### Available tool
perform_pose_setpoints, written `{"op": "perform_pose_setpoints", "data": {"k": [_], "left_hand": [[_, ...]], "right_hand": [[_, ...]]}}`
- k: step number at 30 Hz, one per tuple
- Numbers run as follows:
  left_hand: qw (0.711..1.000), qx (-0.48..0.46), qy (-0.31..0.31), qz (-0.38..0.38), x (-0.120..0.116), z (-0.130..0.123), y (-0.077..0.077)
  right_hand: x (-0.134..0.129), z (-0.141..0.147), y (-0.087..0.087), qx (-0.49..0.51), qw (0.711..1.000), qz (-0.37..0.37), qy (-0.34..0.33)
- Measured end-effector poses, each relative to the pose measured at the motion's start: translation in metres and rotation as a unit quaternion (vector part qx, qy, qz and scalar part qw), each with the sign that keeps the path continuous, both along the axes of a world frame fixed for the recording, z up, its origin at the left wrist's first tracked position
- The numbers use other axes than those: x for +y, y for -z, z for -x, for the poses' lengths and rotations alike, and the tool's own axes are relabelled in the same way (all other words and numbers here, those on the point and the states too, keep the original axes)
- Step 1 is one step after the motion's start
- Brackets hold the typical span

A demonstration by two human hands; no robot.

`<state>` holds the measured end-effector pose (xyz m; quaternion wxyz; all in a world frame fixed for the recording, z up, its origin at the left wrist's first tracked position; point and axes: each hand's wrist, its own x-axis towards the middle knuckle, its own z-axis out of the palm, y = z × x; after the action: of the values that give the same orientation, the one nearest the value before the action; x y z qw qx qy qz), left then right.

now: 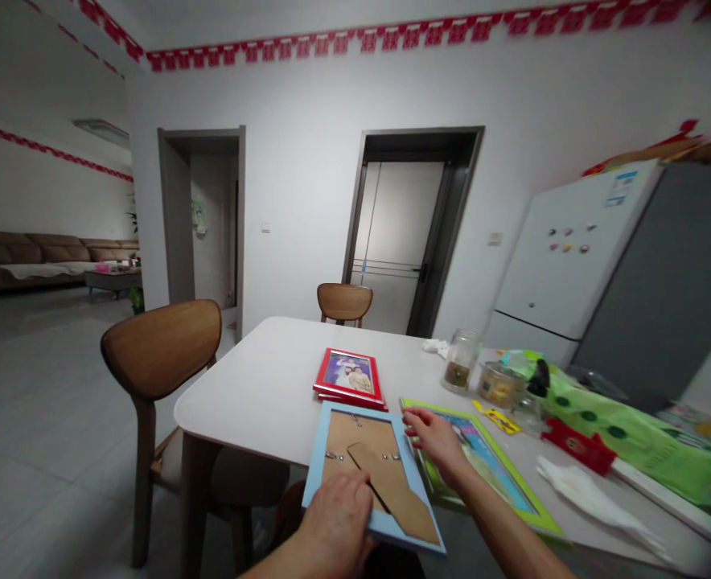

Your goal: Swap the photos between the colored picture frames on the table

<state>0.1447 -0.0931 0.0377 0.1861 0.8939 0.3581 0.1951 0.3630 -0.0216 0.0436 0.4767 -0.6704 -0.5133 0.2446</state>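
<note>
A light blue photo frame (318, 458) lies face down, tilted over the table's near edge. Its brown back shows small metal clips and a stand flap (407, 503). My left hand (339, 511) grips the near edge, fingers over the backing and thumb side hidden below. Beside the frame's upper right edge is my right hand (437, 441), fingers curled and pressed together; whatever they pinch, if anything, is hidden. Under my right forearm rests a green-edged frame (485, 458) with a colour picture. Just beyond the blue frame, red photo frames (351, 376) are stacked, the top one picture side up.
On the white table (259, 378) at right stand a glass jar (462, 362) and a clear tub (500, 384). Nearby lie a yellow packet (501, 420), a red item (580, 445), white tissue (597, 498) and a green bag (639, 438). A wooden chair (166, 350) stands left.
</note>
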Motion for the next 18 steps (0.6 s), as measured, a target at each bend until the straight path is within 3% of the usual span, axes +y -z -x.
{"op": "perform_pose_setpoints", "data": {"k": [2,4,6,7,9,11,13,16,18], "left_hand": [[0.995,-0.102,-0.013,0.004,0.002,0.001,-0.014],[0.969,-0.244,-0.023,0.026,0.004,-0.004,-0.029],[0.917,-0.391,-0.028,0.073,0.005,-0.018,-0.04],[0.887,-0.451,-0.025,0.098,0.006,-0.026,-0.044],[0.835,-0.531,-0.016,0.143,0.008,-0.042,-0.049],[0.803,-0.572,-0.011,0.165,0.011,-0.055,-0.051],[0.772,-0.606,0.004,0.192,0.018,-0.064,-0.053],[0.726,-0.638,0.021,0.255,0.031,-0.078,-0.051],[0.732,-0.614,0.002,0.295,0.04,-0.088,-0.04]], "right_hand": [[-0.017,-0.001,0.001,0.155,0.988,-0.009,0.006],[-0.035,0.013,0.005,0.252,0.968,0.002,-0.017],[-0.05,0.037,0.01,0.284,0.956,0.039,-0.064],[-0.055,0.05,0.013,0.34,0.93,0.077,-0.112],[-0.062,0.071,0.015,0.422,0.894,0.048,-0.143],[-0.064,0.075,0.013,0.458,0.88,-0.012,-0.124],[-0.063,0.058,0.009,0.439,0.895,-0.053,-0.068],[-0.062,0.004,0.002,0.315,0.945,-0.056,0.063],[-0.063,-0.039,-0.002,0.188,0.974,-0.003,0.129]]}}
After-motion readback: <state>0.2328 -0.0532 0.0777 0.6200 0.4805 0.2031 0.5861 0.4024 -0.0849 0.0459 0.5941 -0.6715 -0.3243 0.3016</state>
